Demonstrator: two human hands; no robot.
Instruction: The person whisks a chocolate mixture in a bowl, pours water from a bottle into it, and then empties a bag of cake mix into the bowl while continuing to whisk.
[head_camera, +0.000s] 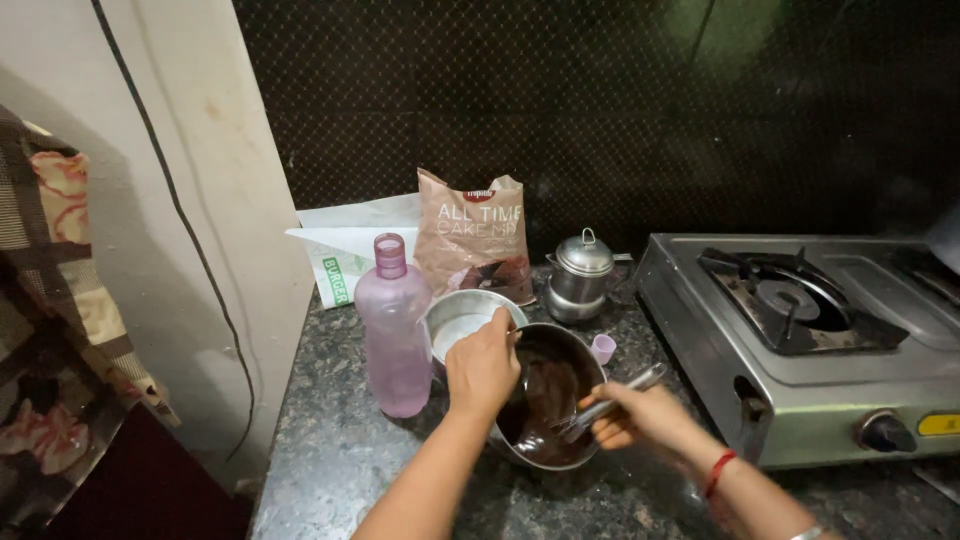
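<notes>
A home kitchen: a steel gas stove (800, 330) sits on a speckled stone counter (340, 450) against a dark tiled wall (600, 110).

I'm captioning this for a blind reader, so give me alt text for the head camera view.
A left hand grips the rim of a steel bowl of dark batter while the right hand holds a metal whisk in it, on a speckled counter. A pink bottle, brown mix bag and gas stove surround them.
</notes>
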